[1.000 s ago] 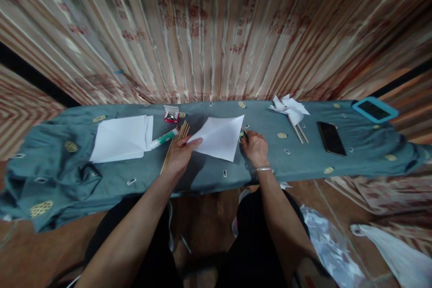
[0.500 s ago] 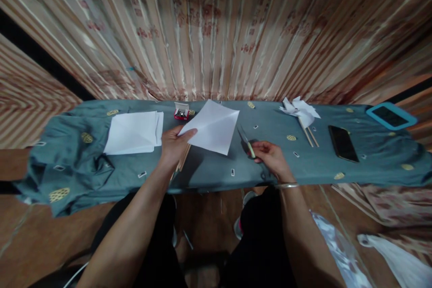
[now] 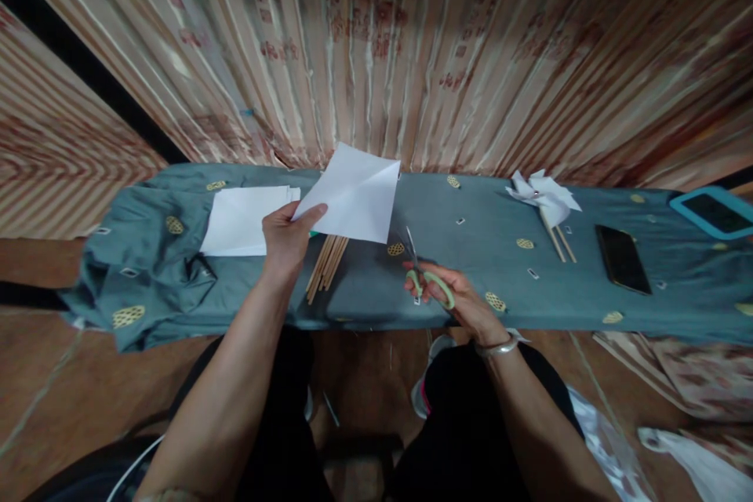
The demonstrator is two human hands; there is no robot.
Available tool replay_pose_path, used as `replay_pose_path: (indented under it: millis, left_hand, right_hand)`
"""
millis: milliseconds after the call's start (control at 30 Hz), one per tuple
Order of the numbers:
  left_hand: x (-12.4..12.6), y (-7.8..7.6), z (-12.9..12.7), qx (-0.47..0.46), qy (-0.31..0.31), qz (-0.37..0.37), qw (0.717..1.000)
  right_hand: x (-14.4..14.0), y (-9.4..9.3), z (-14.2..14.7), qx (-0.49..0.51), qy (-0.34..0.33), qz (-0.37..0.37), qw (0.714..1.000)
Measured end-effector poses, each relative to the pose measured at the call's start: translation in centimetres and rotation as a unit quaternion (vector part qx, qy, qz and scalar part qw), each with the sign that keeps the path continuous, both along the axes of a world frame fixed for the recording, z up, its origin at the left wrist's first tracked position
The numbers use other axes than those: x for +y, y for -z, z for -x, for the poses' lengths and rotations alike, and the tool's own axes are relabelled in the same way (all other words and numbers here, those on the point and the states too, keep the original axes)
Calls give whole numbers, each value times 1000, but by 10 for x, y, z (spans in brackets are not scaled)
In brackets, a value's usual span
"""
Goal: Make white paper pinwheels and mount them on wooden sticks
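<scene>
A seated person lifts a white paper square [image 3: 353,194] off the teal-clothed table [image 3: 471,251], the left hand [image 3: 286,235] pinching its lower left corner between thumb and fingers. The sheet looks light and limp, likely to sag or crease, so a hold near a corner or edge suits it best. The right hand [image 3: 456,300] is closed around the green handles of a pair of scissors [image 3: 422,274], blades pointing away and nearly together. Wooden sticks [image 3: 327,260] lie just below the sheet, a paper stack [image 3: 244,212] to its left.
</scene>
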State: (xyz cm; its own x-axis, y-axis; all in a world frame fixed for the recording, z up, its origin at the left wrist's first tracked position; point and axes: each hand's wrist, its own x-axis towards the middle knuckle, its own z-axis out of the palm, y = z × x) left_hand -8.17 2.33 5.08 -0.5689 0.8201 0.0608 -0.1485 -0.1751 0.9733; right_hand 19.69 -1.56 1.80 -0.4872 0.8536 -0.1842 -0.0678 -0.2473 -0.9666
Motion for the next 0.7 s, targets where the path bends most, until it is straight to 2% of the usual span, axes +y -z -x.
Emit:
replay_pose_path:
  millis: [133, 367, 700]
  left_hand:
    - [0, 3, -2, 22, 7, 10, 1000]
    - [0, 6, -15, 31, 28, 28, 999]
    - [0, 7, -23, 33, 31, 50, 998]
  right_hand:
    - [-1, -2, 3, -29, -36, -6, 999]
    - [-2, -4, 9, -34, -23, 12, 999]
    - [-1, -1, 7, -24, -20, -3, 999]
